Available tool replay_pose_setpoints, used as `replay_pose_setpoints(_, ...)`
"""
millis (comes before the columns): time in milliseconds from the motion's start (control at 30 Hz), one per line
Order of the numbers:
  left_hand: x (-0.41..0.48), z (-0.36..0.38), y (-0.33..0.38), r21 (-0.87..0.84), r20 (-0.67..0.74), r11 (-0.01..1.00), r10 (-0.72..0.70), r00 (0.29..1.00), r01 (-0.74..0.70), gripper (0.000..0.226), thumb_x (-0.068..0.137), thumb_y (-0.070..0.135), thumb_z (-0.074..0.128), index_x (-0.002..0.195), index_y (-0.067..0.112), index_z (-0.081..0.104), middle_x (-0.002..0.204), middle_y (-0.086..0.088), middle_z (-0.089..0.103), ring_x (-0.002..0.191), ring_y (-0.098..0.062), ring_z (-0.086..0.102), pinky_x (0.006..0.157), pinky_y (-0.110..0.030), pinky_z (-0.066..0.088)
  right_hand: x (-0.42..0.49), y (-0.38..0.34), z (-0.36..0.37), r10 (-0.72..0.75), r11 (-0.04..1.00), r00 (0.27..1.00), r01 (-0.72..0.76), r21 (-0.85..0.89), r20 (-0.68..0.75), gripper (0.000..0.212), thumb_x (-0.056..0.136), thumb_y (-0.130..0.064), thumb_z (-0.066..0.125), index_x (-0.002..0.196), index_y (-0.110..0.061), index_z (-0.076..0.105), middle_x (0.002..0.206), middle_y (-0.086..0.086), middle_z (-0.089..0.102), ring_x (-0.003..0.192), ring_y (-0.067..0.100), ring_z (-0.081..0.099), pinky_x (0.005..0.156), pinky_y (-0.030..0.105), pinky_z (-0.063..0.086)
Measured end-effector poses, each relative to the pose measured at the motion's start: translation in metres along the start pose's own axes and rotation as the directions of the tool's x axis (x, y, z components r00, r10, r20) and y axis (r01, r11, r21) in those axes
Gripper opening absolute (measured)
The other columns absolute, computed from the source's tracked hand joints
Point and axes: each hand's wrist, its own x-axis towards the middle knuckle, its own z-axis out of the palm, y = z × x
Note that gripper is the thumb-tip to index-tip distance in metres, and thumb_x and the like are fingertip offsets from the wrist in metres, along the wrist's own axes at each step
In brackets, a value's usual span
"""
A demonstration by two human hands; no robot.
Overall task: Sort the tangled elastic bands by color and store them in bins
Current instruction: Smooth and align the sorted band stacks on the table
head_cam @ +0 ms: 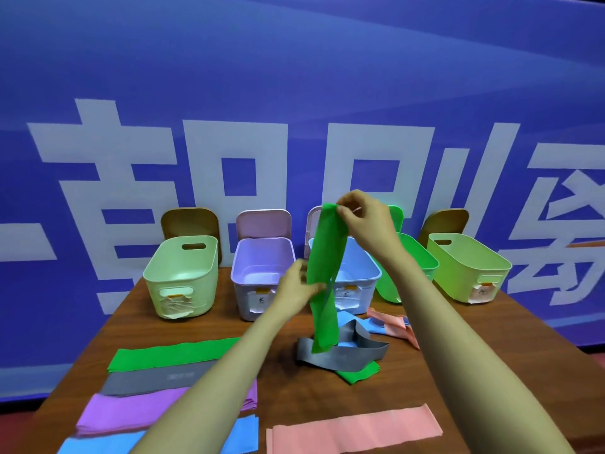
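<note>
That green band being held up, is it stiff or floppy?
Probably floppy: the green band hangs limp from the right hand, creasing where the left hand pinches it. Likely light, since pinches alone carry it. May snag the tangled grey band.

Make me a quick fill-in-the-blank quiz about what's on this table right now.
1. The band held up by the left hand and the right hand is ____.
2. The flat band lying alone at the front right of the table is ____.
3. The lilac bin stands between the pale green bin and the ____ bin.
Missing words: green, pink, blue.
</note>
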Motion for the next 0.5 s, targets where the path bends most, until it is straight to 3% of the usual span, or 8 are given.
replay_pose_setpoints(67,-0.005,0.002,-0.032,0.03,-0.002,0.998,-0.048,0.999,0.048,0.029,0.077,-0.001,0.072,0.101,0.005,0.058,0.094,-0.005,0.065,0.085,-0.018,0.06,0.069,-0.018,0.048,0.001,0.003,-0.001,0.005,0.999,0.999,-0.007,-0.05,-0.034,0.008,0.089,-0.012,0.056,0.089,-0.01,0.063,0.071,-0.004,0.058,0.074,0.024,0.061,0.072,0.039,0.054)
replay_pose_setpoints(133,-0.009,-0.002,-0.055,0.048,-0.024,0.991,-0.121,0.992,0.122,0.023,0.078,0.001,0.071,0.1,0.001,0.064,0.094,-0.01,0.068,0.086,-0.021,0.062,0.076,-0.03,0.051,0.002,0.01,-0.001,0.019,0.995,0.999,-0.023,-0.096,-0.042,0.01,0.089,-0.012,0.054,0.091,-0.009,0.063,0.079,0.001,0.062,0.077,0.026,0.061,0.075,0.04,0.052)
replay_pose_setpoints(233,-0.014,-0.012,-0.059,-0.115,-0.006,0.971,-0.21,0.978,0.208,0.012,0.08,-0.003,0.066,0.087,0.007,0.067,0.079,-0.005,0.071,0.077,-0.022,0.062,0.071,-0.029,0.053,0.002,0.025,0.003,0.059,0.981,0.998,-0.058,-0.184,-0.001,0.013,0.089,-0.013,0.054,0.096,-0.008,0.063,0.094,0.01,0.068,0.085,0.029,0.061,0.079,0.039,0.05)
replay_pose_setpoints(300,-0.017,-0.018,-0.044,-0.254,0.075,0.944,-0.198,0.977,0.211,0.019,0.085,-0.005,0.058,0.088,0.012,0.066,0.074,0.002,0.071,0.075,-0.017,0.064,0.068,-0.022,0.052,0.001,0.037,0.008,0.093,0.972,0.995,-0.085,-0.217,0.024,0.013,0.089,-0.013,0.054,0.097,-0.008,0.063,0.098,0.012,0.069,0.088,0.031,0.061,0.079,0.039,0.05)
replay_pose_setpoints(400,-0.019,-0.023,-0.03,-0.448,0.221,0.859,-0.163,0.962,0.248,0.023,0.094,0.0,0.046,0.1,0.013,0.064,0.083,0.001,0.072,0.075,-0.012,0.068,0.069,-0.025,0.056,-0.001,0.049,0.015,0.154,0.967,0.988,-0.146,-0.207,0.02,0.012,0.09,-0.012,0.052,0.097,-0.008,0.062,0.097,0.016,0.068,0.087,0.034,0.06,0.076,0.04,0.05)
replay_pose_setpoints(500,-0.026,-0.022,-0.032,-0.412,0.318,0.86,-0.174,0.932,0.301,0.02,0.099,0.012,0.041,0.102,0.009,0.06,0.068,0.002,0.067,0.054,-0.006,0.06,0.05,-0.017,0.048,0.0,0.055,0.019,0.191,0.965,0.981,-0.192,-0.179,-0.02,0.012,0.092,-0.011,0.048,0.1,-0.007,0.058,0.097,0.018,0.066,0.085,0.036,0.058,0.072,0.04,0.047)
